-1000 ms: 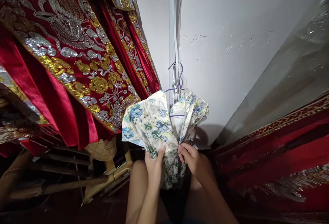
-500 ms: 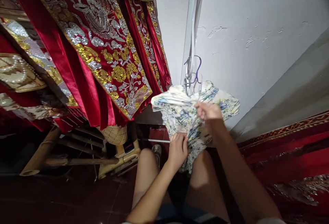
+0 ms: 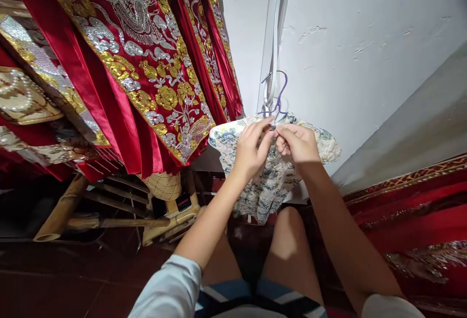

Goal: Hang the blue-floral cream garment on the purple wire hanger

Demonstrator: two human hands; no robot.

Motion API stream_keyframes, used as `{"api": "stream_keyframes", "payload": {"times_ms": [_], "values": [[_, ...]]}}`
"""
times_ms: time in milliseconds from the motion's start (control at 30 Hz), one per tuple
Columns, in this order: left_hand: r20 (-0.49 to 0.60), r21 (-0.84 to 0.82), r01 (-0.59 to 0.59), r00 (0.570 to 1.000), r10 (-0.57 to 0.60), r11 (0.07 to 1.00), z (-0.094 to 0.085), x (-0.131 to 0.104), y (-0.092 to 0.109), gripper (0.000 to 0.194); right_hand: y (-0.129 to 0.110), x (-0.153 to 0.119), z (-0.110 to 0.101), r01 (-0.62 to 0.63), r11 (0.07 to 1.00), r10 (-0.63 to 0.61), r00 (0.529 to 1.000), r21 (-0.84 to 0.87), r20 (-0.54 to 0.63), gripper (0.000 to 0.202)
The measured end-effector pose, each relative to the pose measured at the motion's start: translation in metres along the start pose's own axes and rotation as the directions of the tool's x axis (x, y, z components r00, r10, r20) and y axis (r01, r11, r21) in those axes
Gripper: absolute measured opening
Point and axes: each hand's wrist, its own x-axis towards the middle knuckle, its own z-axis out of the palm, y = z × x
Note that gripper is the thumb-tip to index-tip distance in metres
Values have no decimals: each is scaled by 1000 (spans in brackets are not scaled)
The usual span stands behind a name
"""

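Both hands at the neckline of the floral garment (image 3: 264,194), just below the hanger's hook. Left hand (image 3: 250,152): thumb and index finger pinched on the neckline edge. Right hand (image 3: 301,145): thumb and forefinger pinched on the same edge, other fingers curled in; the two sets of fingertips nearly meet. A small dark detail shows between them; too small to identify.

Position: garment hangs directly under the grip, one shoulder spread out beyond each hand, body gathered in folds below, above and between the knees. Purple hanger (image 3: 280,98) just above the grip, its hook up by the white strap (image 3: 276,31), in front of the wall (image 3: 343,11).

Status: garment is on the hanger, both shoulders spread. Neckline still in the fingers, so work there judged unfinished. Whether the front is fastened: cannot tell, hands cover it. Lower part hangs loose, unheld.

Surroundings: red sequinned costume (image 3: 168,97) left of the grip; basket (image 3: 164,185) and bamboo frame (image 3: 126,222) lower left; red cloth (image 3: 430,211) lower right.
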Motion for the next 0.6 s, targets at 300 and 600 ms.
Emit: {"api": "stream_keyframes", "payload": {"times_ms": [300, 600], "values": [[249, 236, -154, 964, 93, 960, -11, 30, -10, 18, 14, 3, -6, 62, 997, -63, 998, -33, -21, 22], [-357, -97, 110, 924, -138, 989, -47, 47, -29, 10, 74, 1, -20, -102, 948, 72, 992, -300, -107, 23]]}}
